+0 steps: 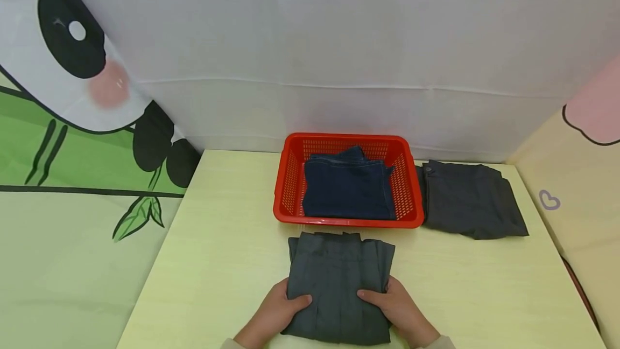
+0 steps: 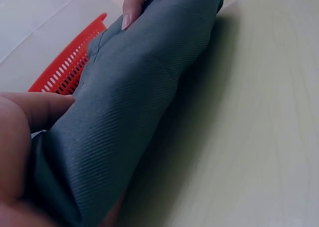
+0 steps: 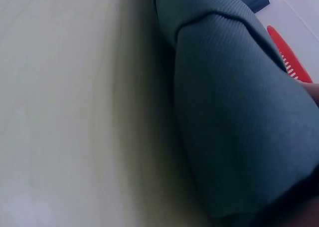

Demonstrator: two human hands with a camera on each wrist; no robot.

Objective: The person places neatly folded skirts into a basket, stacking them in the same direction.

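Both hands grip a folded dark grey-green garment (image 1: 339, 284), pleated or creased lengthwise, at the front of the table. My left hand (image 1: 276, 308) holds its left side, thumb on top and the fingers hidden beneath. On the opposite side my right hand (image 1: 404, 308) pinches it the same way. In the left wrist view the garment (image 2: 124, 92) appears as a thick folded roll with a shadow on the table below it. The right wrist view shows its folded edge (image 3: 234, 97); little of the right hand is visible there.
Behind the garment stands a red plastic basket (image 1: 349, 223) with folded dark blue denim (image 1: 346, 190) inside. Folded dark trousers (image 1: 472, 198) lie right of the basket, beside it. A white cloth backdrop (image 1: 349, 42) rises behind the pale table (image 1: 218, 241).
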